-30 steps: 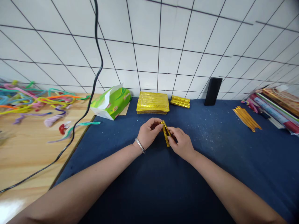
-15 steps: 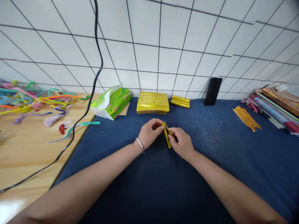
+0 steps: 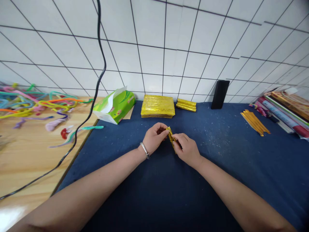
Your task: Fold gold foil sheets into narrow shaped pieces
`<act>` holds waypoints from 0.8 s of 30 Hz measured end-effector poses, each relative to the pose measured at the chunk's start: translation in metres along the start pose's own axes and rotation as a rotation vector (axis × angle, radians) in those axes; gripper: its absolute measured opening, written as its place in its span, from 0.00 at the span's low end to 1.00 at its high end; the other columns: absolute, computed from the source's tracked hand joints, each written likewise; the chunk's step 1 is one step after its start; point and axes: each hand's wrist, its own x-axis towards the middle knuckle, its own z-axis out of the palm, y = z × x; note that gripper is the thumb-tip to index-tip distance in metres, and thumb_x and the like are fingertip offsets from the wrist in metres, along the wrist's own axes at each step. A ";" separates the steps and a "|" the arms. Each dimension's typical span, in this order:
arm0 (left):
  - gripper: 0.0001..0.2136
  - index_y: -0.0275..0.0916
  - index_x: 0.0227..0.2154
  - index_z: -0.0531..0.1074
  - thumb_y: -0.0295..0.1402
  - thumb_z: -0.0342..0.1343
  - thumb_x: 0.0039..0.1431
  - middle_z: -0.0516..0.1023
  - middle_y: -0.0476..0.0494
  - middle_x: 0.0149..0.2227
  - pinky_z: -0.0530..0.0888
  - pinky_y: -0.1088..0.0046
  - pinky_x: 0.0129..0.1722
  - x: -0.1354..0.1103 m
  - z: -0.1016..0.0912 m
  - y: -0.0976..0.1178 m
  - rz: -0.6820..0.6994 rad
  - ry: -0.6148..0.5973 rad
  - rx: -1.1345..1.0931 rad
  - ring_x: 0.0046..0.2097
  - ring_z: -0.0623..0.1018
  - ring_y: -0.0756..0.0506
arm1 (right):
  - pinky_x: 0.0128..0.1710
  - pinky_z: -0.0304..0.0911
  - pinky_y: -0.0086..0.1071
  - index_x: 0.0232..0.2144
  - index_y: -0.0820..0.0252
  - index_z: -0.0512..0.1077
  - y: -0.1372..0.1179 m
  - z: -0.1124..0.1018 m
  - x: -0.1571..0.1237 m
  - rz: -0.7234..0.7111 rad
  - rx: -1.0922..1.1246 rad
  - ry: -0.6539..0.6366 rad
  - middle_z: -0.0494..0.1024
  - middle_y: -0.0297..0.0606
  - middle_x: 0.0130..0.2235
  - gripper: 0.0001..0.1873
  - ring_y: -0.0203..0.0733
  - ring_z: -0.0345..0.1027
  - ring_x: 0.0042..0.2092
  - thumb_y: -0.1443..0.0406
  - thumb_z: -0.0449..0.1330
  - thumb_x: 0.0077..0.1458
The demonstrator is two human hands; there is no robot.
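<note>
My left hand [image 3: 153, 140] and right hand [image 3: 187, 147] pinch a folded gold strip [image 3: 170, 133] between them, over a dark blue cloth [image 3: 154, 199]; whether it touches the cloth, I cannot tell. Behind: a white wall [image 3: 178, 35] with dark gridlines, a black phone [image 3: 220, 94] upright before it. Left: pale wood [image 3: 36, 158]. Right: piled books [image 3: 280, 109].

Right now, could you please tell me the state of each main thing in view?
Gold foil piece: folded, held
Left hand: pinching its far end
Right hand: gripping it lower down
Gold foil stack: piled flat
Small gold bundle: creased lengthwise
Orange-gold strips: lying together
Green packet: white part sticking up
Black slab: propped upright
Books: stacked
Coloured stems: loosely tangled
Cord: slack, curved
</note>
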 end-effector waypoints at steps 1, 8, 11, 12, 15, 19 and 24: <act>0.08 0.37 0.33 0.66 0.36 0.54 0.54 0.70 0.50 0.27 0.70 0.79 0.27 0.001 -0.001 -0.001 -0.001 -0.015 -0.015 0.27 0.70 0.54 | 0.42 0.65 0.34 0.44 0.58 0.66 0.000 0.000 0.000 -0.003 -0.002 -0.001 0.73 0.40 0.39 0.12 0.39 0.67 0.41 0.68 0.49 0.57; 0.17 0.39 0.47 0.65 0.34 0.55 0.54 0.68 0.51 0.31 0.72 0.77 0.30 0.014 -0.016 -0.009 0.029 -0.244 -0.077 0.28 0.70 0.55 | 0.43 0.65 0.35 0.44 0.59 0.66 0.002 0.000 -0.002 -0.024 -0.039 -0.031 0.73 0.40 0.39 0.12 0.40 0.68 0.41 0.68 0.48 0.58; 0.17 0.40 0.47 0.68 0.33 0.54 0.54 0.68 0.46 0.37 0.73 0.77 0.32 0.020 -0.026 -0.009 0.095 -0.321 0.034 0.32 0.70 0.54 | 0.43 0.65 0.35 0.44 0.59 0.67 0.001 -0.001 -0.003 -0.043 -0.053 -0.036 0.73 0.40 0.39 0.13 0.39 0.68 0.41 0.68 0.49 0.58; 0.16 0.40 0.46 0.69 0.33 0.54 0.54 0.68 0.45 0.40 0.73 0.77 0.32 0.021 -0.029 -0.009 0.115 -0.343 0.065 0.32 0.71 0.54 | 0.43 0.65 0.35 0.44 0.58 0.67 0.001 -0.001 -0.003 -0.052 -0.055 -0.038 0.73 0.40 0.39 0.13 0.39 0.68 0.41 0.68 0.49 0.58; 0.14 0.41 0.44 0.71 0.33 0.53 0.55 0.67 0.43 0.46 0.74 0.78 0.31 0.025 -0.035 -0.011 0.131 -0.424 0.110 0.33 0.72 0.54 | 0.43 0.65 0.34 0.43 0.59 0.68 0.002 0.000 -0.003 -0.076 -0.067 -0.043 0.73 0.40 0.39 0.12 0.39 0.68 0.41 0.68 0.49 0.58; 0.14 0.41 0.44 0.72 0.34 0.54 0.54 0.70 0.42 0.45 0.74 0.76 0.33 0.028 -0.039 -0.016 0.121 -0.546 0.126 0.35 0.73 0.53 | 0.43 0.64 0.34 0.43 0.59 0.68 0.003 0.001 -0.004 -0.090 -0.075 -0.055 0.73 0.40 0.39 0.13 0.38 0.67 0.41 0.69 0.49 0.57; 0.12 0.38 0.40 0.73 0.34 0.57 0.52 0.72 0.42 0.41 0.74 0.75 0.33 0.028 -0.040 -0.017 0.129 -0.511 0.102 0.35 0.73 0.52 | 0.44 0.64 0.37 0.45 0.57 0.67 0.002 -0.001 -0.003 -0.067 -0.021 -0.025 0.73 0.40 0.40 0.13 0.40 0.67 0.42 0.68 0.50 0.57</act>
